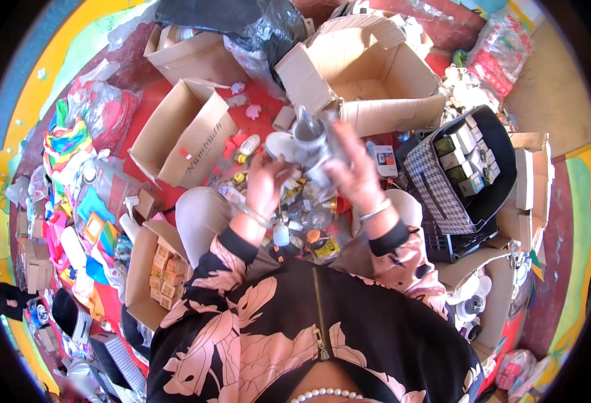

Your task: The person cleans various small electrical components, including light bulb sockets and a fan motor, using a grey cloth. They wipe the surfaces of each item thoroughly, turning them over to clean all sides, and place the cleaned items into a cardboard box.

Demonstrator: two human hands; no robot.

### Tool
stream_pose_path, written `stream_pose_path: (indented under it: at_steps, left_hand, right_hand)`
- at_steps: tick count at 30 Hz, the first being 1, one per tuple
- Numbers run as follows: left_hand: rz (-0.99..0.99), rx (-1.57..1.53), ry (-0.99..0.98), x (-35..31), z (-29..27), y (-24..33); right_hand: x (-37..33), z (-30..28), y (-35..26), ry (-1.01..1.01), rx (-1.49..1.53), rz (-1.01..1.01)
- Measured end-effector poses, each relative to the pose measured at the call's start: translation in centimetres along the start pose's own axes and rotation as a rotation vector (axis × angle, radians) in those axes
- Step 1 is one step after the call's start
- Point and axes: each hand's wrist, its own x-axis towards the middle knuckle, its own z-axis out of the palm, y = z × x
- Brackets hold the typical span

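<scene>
A grey plastic piece with a ribbed, cup-like end (pixel 309 133) is in front of me above a heap of small parts. Motion smears its lower part, so its exact kind is unclear. My right hand (pixel 357 176) closes on its right side, fingers pointing away from me. On the other side, my left hand (pixel 266 185) has its fingers bent inward; what they hold, if anything, is hidden. A whitish round piece (pixel 280 145) shows just beyond my left fingers. Between my knees lie several small bottles, caps and plastic bits, among them a small whitish bottle (pixel 281 234).
Open cardboard boxes stand ahead, a large one (pixel 393 70) and a narrower one (pixel 186 138). At right is a black checked bin (pixel 436 181) holding small boxes. A carton of small packs (pixel 141 289) sits at left, beside piled colourful cloth (pixel 70 148).
</scene>
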Motion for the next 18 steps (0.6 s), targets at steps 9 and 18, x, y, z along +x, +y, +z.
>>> stream_pose_path:
  at_steps: [9, 18]
  left_hand:
    - [-0.014, -0.055, -0.030, -1.0, 1.0, -2.0]
    - [0.345, 0.225, 0.038, -1.2, 2.0, -0.2]
  right_hand:
    - [-0.2, 2.9, -0.4, 0.205, -0.153, 0.056]
    - [1.5, -1.5, 4.9, 0.555, 0.974, 0.449]
